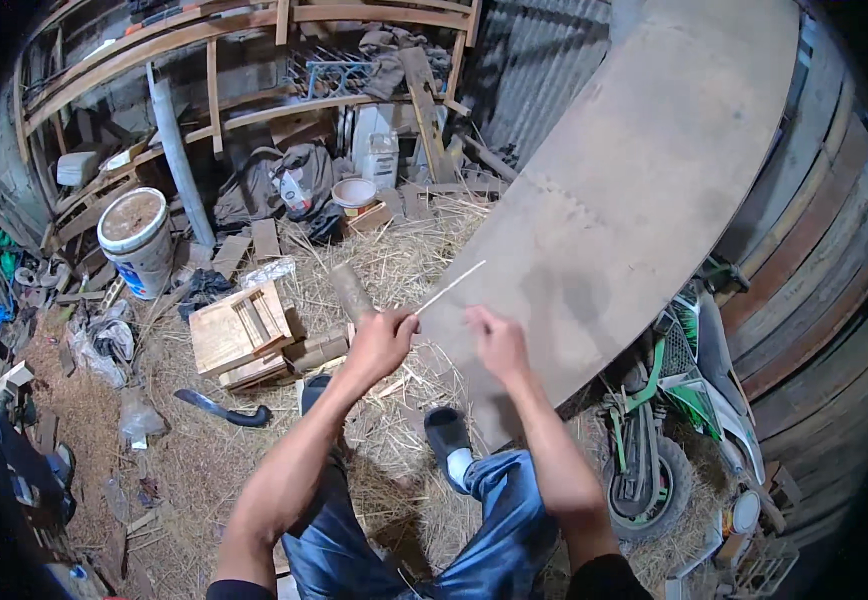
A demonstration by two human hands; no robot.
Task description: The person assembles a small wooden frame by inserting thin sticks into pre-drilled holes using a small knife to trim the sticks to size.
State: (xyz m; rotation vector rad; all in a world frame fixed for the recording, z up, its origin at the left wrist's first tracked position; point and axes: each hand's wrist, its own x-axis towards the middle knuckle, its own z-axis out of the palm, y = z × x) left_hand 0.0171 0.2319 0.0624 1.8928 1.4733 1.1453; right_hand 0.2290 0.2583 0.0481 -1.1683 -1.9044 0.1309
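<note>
Over the straw-strewn floor, my left hand [382, 345] is closed around a thin pale stick [451, 286], which points up and to the right over the large board. My right hand [499, 342] is a little apart from the stick, its fingers curled together; whether anything small is in them is hidden. Just beyond my left hand stands a short round piece of wood or bamboo [352, 291]; I cannot tell if the hand touches it. A wooden box-like block [242, 330] lies left of that hand. Nearer me on the floor is a curved dark tool [222, 408] with a black handle.
A large flat board [644, 170] slopes along the right, with a green and white motorbike [674, 400] beside it. A white bucket [137, 240] stands at the left. Wooden rails [154, 45] and clutter line the back. My shoe [447, 440] rests on the straw.
</note>
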